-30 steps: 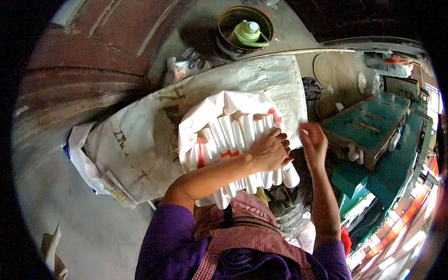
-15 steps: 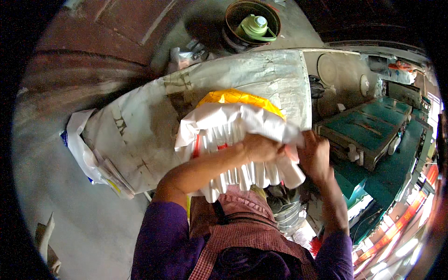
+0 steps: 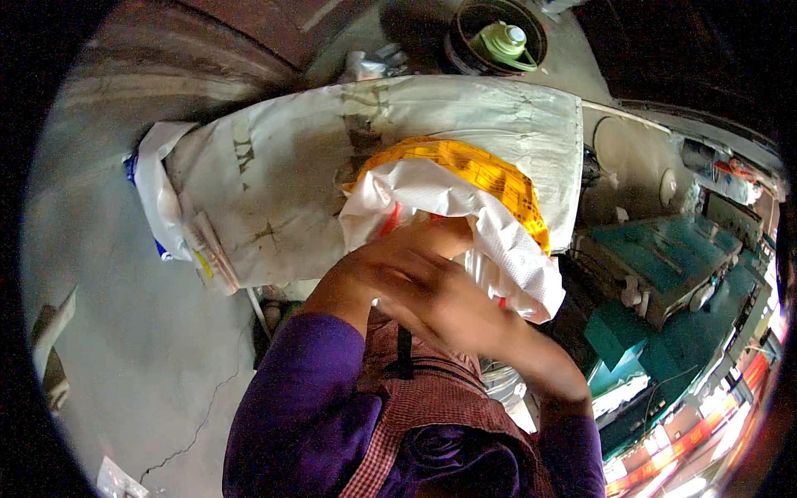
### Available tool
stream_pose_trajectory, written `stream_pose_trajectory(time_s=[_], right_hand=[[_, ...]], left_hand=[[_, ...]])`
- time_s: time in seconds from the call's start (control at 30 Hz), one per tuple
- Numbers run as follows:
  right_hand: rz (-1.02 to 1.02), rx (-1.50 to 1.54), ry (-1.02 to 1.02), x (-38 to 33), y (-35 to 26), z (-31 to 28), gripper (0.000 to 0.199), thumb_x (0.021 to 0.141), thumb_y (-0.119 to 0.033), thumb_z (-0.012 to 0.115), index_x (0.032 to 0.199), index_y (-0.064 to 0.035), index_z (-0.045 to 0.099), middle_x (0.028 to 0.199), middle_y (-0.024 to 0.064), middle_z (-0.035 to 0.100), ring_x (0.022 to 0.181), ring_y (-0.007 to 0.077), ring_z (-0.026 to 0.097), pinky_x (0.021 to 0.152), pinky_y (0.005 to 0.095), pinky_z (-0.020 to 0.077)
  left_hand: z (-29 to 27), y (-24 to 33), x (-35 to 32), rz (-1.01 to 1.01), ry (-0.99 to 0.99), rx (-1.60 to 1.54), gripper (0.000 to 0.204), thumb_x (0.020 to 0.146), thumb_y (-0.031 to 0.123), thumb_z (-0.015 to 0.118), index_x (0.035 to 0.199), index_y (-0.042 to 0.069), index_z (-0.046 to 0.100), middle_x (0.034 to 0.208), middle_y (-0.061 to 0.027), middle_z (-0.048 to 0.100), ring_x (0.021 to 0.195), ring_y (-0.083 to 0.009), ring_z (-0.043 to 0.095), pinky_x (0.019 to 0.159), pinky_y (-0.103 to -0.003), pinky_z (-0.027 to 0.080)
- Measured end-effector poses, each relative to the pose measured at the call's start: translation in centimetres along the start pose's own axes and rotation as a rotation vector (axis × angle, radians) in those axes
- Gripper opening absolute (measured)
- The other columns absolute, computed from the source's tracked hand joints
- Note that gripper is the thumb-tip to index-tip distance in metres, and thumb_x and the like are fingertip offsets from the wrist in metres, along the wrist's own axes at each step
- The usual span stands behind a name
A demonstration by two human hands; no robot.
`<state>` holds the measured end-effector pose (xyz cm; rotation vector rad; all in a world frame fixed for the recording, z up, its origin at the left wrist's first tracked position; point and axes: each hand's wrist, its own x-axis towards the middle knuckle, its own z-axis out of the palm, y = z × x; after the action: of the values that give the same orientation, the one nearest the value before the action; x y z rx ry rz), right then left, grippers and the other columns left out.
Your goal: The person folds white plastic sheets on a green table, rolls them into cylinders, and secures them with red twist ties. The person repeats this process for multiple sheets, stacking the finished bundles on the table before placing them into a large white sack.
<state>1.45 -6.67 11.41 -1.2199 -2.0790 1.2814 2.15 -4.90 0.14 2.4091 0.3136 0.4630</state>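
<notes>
A yellow printed sack (image 3: 490, 170) with a white inner lining (image 3: 423, 184) stands close in front of me, its mouth facing me. Inside show clear plastic pieces and bits of red, largely covered by my arms. My left hand (image 3: 444, 238) reaches into the mouth of the sack, and its fingers are hidden. Crossing over from the right, my right hand (image 3: 415, 286) lies over my left wrist. Motion smears it, so its fingers cannot be made out.
Behind the sack stretches a table with a stained pale cover (image 3: 290, 174). A white bag (image 3: 162, 187) hangs over its left end. Beyond it, a dark bucket (image 3: 457, 62) holds a green jug (image 3: 504, 41). Green-topped machinery (image 3: 664, 257) stands at the right.
My right hand has come left from the sack's right rim to lie across my left wrist. My left hand has moved from near that rim into the mouth. The view has shifted.
</notes>
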Motion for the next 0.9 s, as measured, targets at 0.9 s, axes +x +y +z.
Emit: stream_pose_trajectory(time_s=[0.9], right_hand=[[-0.081, -0.295, -0.013, -2.4, 14.6, 3.7, 0.028, 0.086, -0.032, 0.063, 0.108, -0.0149, 0.063, 0.098, 0.0075, 0.066, 0.085, 0.0259, 0.065, 0.077, 0.0369, 0.0510]], left_hand=[[-4.6, 4.7, -19.4, -1.111, 0.352, 0.033, 0.045, 0.085, 0.021, 0.056, 0.128, 0.007, 0.052, 0.085, -0.0232, 0.064, 0.070, -0.0392, 0.064, 0.066, -0.045, 0.051]])
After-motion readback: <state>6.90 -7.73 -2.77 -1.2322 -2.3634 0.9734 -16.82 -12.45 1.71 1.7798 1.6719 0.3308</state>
